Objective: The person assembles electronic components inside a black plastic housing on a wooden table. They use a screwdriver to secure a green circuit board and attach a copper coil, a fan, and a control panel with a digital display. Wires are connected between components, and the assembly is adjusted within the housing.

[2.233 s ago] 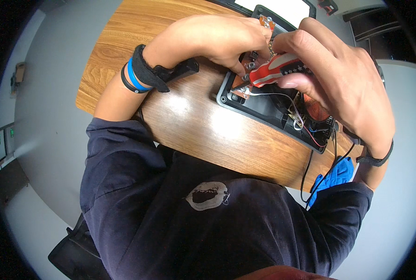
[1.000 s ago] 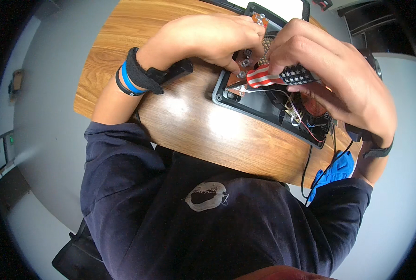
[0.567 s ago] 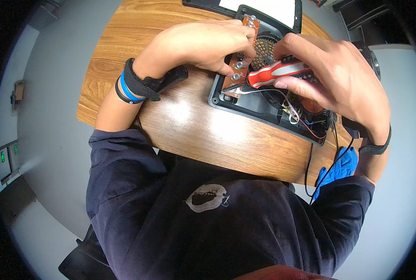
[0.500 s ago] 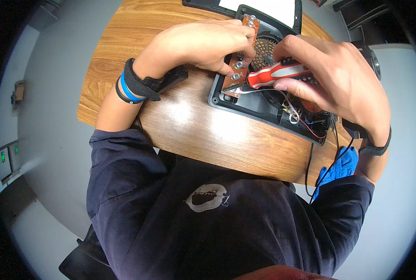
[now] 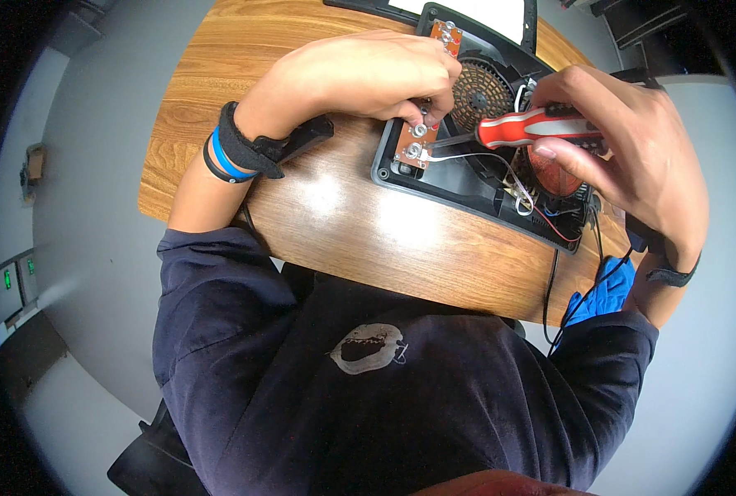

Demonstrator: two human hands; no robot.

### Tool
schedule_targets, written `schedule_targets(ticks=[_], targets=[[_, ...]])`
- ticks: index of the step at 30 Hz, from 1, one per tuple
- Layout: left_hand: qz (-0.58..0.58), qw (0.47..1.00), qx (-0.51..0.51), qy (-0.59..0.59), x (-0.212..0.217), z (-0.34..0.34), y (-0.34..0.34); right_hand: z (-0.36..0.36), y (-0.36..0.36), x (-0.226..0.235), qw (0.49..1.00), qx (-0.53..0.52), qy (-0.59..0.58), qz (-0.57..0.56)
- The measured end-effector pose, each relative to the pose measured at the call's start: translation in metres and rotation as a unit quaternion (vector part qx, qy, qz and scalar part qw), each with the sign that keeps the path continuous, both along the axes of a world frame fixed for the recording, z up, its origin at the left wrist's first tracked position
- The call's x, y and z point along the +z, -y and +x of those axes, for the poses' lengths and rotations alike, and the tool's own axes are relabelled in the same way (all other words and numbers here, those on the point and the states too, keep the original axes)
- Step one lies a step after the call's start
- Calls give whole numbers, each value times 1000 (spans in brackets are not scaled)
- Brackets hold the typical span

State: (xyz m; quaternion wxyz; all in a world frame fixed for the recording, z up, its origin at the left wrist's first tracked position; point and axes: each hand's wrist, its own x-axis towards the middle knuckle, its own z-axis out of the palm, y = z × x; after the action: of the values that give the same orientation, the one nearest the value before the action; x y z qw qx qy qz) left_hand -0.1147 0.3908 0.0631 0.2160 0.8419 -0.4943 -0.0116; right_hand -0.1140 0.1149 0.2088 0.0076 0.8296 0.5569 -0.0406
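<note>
My left hand [image 5: 393,76] reaches across the far side of the table. Its fingers are closed on a narrow orange-brown circuit board [image 5: 412,153] with several round metal-topped parts. The board lies along the left side of an opened black appliance housing [image 5: 475,202]. In my right hand [image 5: 632,140] is a screwdriver [image 5: 537,128] with a red and white handle. Its shaft points left, with the tip close to the board's right edge near a white wire connector; whether it touches cannot be told. A round vent grille [image 5: 479,93] and a copper-coloured coil [image 5: 556,172] show inside the housing.
The wooden table [image 5: 335,223] carries the housing. White and red wires [image 5: 523,186] loop inside it, and black cables [image 5: 552,289] hang over the near right edge. A blue glove [image 5: 603,293] lies by my right forearm. A white sheet [image 5: 488,16] is behind the housing.
My right hand has drawn the screwdriver to the right, so its tip has moved from across the board's near end to the board's right edge. My left hand stays at the board.
</note>
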Motion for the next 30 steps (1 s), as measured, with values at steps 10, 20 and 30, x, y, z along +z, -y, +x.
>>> schedule_targets(ticks=[10, 20, 30], targets=[[58, 998, 21, 23, -3, 3, 5, 1, 23, 0, 999, -40, -27, 6], [50, 998, 22, -21, -8, 1, 7, 1, 62, -14, 992, -103, -31, 66], [25, 997, 24, -66, 14, 1, 18, 16, 167, -53, 898, -358, 118, 228]])
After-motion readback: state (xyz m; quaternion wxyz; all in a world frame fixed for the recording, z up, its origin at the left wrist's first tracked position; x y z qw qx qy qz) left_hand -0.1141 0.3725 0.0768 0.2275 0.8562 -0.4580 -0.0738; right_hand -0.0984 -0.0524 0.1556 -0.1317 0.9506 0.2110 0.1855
